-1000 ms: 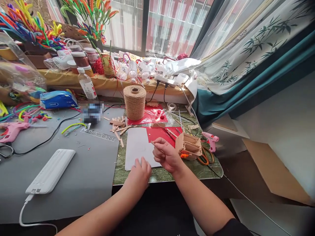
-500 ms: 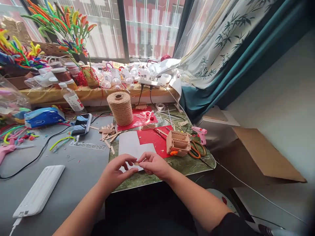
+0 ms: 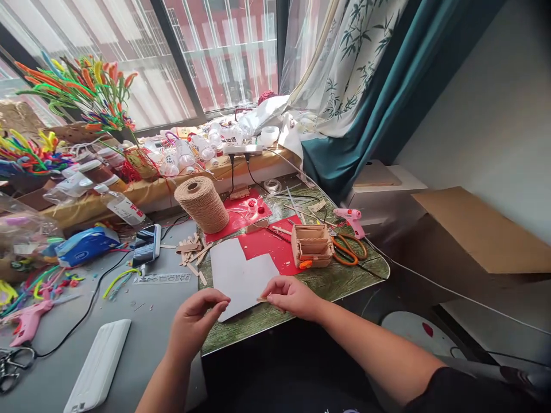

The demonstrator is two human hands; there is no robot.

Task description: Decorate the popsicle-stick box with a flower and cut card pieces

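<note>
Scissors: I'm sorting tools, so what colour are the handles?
Orange handles on the scissors, head view.

Left hand point(image 3: 196, 321): lower centre of frame, left of the midline; back turned up, fingers curled inward, thumb tip laid against the forefinger. Wrist straight.

Left forearm point(image 3: 161, 381): bare, rising from the bottom edge, slanted up and to the right.

Right hand point(image 3: 293, 297): centre of frame, slightly higher than the left; knuckles up, thumb and forefinger pinched together and pointing left, remaining fingers folded under.

Right forearm point(image 3: 370, 358): bare, running in from the lower right corner, slanted up and to the left.

Hands near each other, not touching.
</note>
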